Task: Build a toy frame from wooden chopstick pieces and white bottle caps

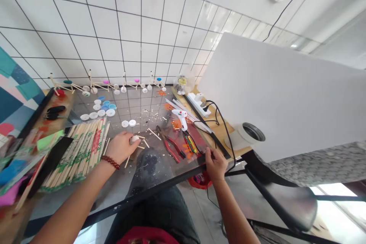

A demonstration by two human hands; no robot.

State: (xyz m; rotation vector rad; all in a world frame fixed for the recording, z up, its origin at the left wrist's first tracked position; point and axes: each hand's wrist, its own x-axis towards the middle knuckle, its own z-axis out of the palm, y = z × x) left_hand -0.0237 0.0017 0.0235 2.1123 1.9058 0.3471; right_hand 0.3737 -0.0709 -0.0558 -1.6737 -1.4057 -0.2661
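My left hand (pixel 120 148), with a beaded bracelet at the wrist, pinches a small white bottle cap (pixel 134 139) low over the glass tabletop. Thin wooden sticks (pixel 141 147) lie right beside the cap; whether they are joined to it I cannot tell. My right hand (pixel 216 164) is at the table's front edge, its fingers curled and what they hold, if anything, hidden. Near it are a yellow utility knife (pixel 190 143) and red-handled pliers (pixel 169 145). Behind these, a white hot glue gun (pixel 180 117) lies on its side.
Packs of disposable chopsticks (pixel 77 148) lie at left. White caps (pixel 111 112) and blue caps (pixel 112 106) sit behind my left hand. Several small stick-and-cap tricycles (pixel 98 84) line the tiled wall. A power strip (pixel 198 103) with cords and a large white board (pixel 274 95) are at right.
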